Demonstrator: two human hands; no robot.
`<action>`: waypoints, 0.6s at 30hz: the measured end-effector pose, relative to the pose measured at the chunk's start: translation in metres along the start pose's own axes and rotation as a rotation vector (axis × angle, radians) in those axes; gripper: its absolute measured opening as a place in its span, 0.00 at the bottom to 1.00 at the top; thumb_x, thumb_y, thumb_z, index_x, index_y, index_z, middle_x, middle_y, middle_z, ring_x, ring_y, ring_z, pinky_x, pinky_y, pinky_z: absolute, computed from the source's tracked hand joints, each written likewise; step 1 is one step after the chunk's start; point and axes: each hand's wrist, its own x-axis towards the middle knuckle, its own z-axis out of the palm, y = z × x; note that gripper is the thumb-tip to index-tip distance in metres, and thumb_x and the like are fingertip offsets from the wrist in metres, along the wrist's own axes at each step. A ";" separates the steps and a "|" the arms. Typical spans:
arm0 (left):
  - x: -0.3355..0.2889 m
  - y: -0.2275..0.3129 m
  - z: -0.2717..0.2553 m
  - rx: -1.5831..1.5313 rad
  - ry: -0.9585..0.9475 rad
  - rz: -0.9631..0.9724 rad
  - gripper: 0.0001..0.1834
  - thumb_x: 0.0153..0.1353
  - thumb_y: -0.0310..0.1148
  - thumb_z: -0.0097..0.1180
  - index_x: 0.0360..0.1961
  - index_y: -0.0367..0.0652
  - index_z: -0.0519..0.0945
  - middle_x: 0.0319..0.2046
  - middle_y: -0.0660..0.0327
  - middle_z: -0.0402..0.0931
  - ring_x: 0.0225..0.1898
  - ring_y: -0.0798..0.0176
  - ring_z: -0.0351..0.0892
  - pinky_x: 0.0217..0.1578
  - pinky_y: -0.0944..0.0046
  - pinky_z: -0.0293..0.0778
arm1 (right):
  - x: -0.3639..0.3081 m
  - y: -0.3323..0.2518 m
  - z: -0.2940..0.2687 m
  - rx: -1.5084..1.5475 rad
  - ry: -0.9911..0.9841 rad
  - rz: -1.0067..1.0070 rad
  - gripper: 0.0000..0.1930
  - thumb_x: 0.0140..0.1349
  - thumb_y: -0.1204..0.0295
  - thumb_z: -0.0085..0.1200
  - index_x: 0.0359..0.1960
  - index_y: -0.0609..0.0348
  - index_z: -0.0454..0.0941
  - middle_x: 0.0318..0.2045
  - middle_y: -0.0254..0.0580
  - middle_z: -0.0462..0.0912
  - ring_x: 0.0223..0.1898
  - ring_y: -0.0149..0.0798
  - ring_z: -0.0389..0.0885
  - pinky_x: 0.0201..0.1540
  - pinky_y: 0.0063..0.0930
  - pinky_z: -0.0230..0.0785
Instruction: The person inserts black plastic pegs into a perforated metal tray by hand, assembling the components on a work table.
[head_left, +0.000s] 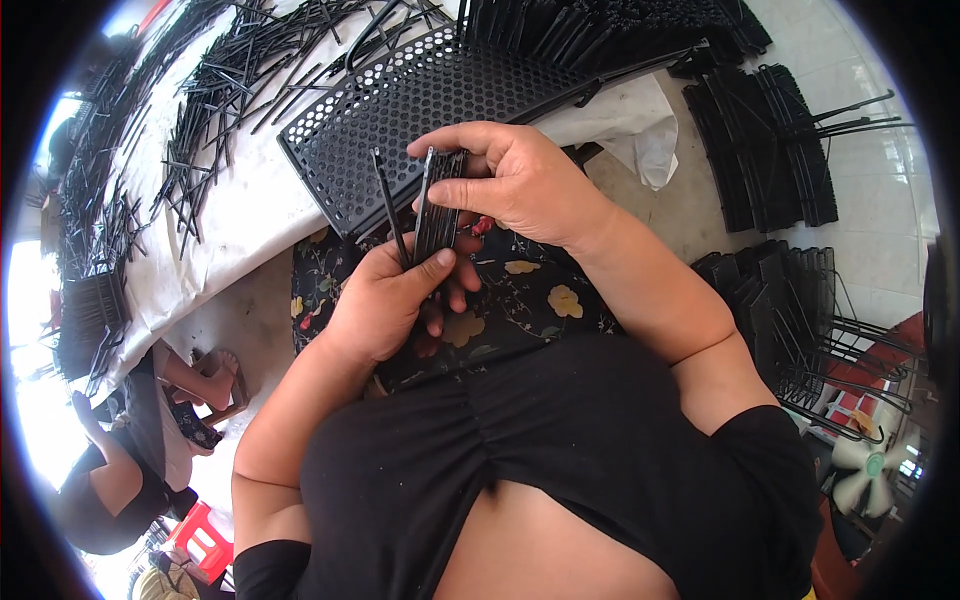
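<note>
My left hand (pixel 395 295) grips the lower end of a bundle of thin black rods (pixel 437 205), held upright over my lap. One rod (pixel 390 205) leans apart to the left of the bundle. My right hand (pixel 505 180) closes over the top of the same bundle, thumb and fingers around it. Just beyond my hands lies a black perforated panel (pixel 400 110) on a white-covered table (pixel 250 210).
Many loose black rods (pixel 230 80) are scattered over the table. Stacks of black panels (pixel 770 150) with wire legs stand on the floor at right. Another person (pixel 120 480) sits at lower left beside a red stool (pixel 200 540). A small fan (pixel 865 470) is at lower right.
</note>
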 end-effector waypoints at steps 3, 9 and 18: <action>-0.001 -0.001 -0.001 0.007 -0.020 -0.039 0.13 0.72 0.32 0.46 0.52 0.37 0.76 0.32 0.62 0.80 0.19 0.74 0.71 0.15 0.75 0.68 | 0.000 0.006 0.001 0.097 -0.035 -0.033 0.17 0.63 0.76 0.60 0.54 0.64 0.76 0.33 0.38 0.84 0.33 0.24 0.81 0.34 0.16 0.75; -0.002 -0.001 -0.002 -0.014 -0.059 -0.068 0.14 0.72 0.33 0.47 0.52 0.36 0.76 0.33 0.61 0.80 0.18 0.75 0.68 0.14 0.76 0.66 | 0.000 0.007 0.004 0.124 0.010 -0.020 0.15 0.63 0.78 0.59 0.52 0.65 0.76 0.35 0.41 0.84 0.39 0.30 0.84 0.42 0.20 0.78; -0.001 -0.002 -0.001 -0.128 -0.016 -0.088 0.13 0.72 0.32 0.48 0.51 0.36 0.76 0.31 0.60 0.79 0.15 0.76 0.65 0.13 0.73 0.66 | 0.001 0.018 0.009 0.051 0.014 -0.109 0.14 0.65 0.78 0.55 0.53 0.65 0.75 0.36 0.41 0.84 0.41 0.31 0.83 0.43 0.22 0.78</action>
